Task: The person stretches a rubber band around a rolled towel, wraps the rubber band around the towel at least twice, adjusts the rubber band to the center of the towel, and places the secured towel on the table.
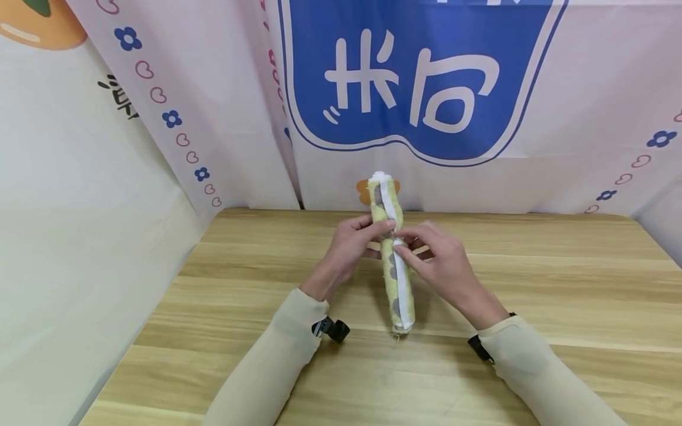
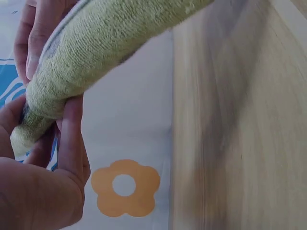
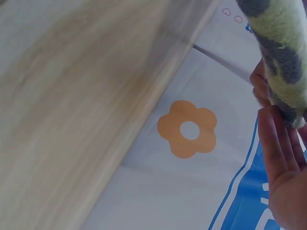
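Head view: a rolled towel (image 1: 393, 254) is held over the table (image 1: 533, 284), its far end raised toward 12 o'clock and its near end low at 6. Left hand (image 1: 348, 245) pinches it from 9, right hand (image 1: 444, 263) from 3, fingers curled on the middle. It looks soft, light and apt to unroll, so mid-roll is probably the best hold.

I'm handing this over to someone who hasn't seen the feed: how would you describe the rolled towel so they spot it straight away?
Start at the wooden table in front of the big blue sign. Over its middle, the left hand and right hand pinch a long rolled towel, lengthwise away from the person. It is yellow-green with grey patches and a white strip along it, the only cloth roll in view.
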`<state>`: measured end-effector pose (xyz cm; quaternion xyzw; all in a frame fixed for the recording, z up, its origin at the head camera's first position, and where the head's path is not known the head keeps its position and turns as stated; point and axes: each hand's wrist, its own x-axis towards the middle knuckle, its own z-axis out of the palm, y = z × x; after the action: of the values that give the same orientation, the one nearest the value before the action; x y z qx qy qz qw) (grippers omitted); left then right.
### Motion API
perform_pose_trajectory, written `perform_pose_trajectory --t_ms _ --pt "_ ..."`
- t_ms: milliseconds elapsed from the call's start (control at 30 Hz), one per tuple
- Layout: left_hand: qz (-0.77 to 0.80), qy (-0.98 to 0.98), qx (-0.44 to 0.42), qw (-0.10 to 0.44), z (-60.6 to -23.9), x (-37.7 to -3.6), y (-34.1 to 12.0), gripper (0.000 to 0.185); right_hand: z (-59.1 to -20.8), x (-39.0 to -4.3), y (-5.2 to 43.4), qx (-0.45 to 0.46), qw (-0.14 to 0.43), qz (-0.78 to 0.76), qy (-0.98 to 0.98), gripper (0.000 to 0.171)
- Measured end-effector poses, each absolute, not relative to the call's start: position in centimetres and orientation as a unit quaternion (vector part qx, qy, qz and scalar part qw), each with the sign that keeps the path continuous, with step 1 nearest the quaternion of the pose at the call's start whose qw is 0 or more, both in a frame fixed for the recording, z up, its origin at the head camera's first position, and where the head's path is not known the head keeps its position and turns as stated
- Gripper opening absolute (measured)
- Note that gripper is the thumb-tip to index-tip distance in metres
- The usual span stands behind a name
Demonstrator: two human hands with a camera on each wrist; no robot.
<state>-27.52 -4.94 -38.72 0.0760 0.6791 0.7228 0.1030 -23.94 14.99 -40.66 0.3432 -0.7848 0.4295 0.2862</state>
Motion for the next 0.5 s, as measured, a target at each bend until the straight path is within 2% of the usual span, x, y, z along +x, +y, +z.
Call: perform_pose_trajectory --t_ms 200,300,500 --pt "0.731 0.678 0.037 0.073 -38.88 -27.37 -4.68 0.037 -41.01 -23.89 14.57 0.369 0.348 0.334 -0.794 0.034" --pt "0.729 0.681 0.017 0.059 -39.00 -27.27 -4.50 0.035 -41.21 -23.83 14.38 0.373 0.374 0.294 -0.797 0.030" --pt "0.714 0.699 0.009 0.036 -38.81 -26.98 -4.17 0.031 -41.08 -23.75 14.48 0.369 0.343 0.337 -0.795 0.022"
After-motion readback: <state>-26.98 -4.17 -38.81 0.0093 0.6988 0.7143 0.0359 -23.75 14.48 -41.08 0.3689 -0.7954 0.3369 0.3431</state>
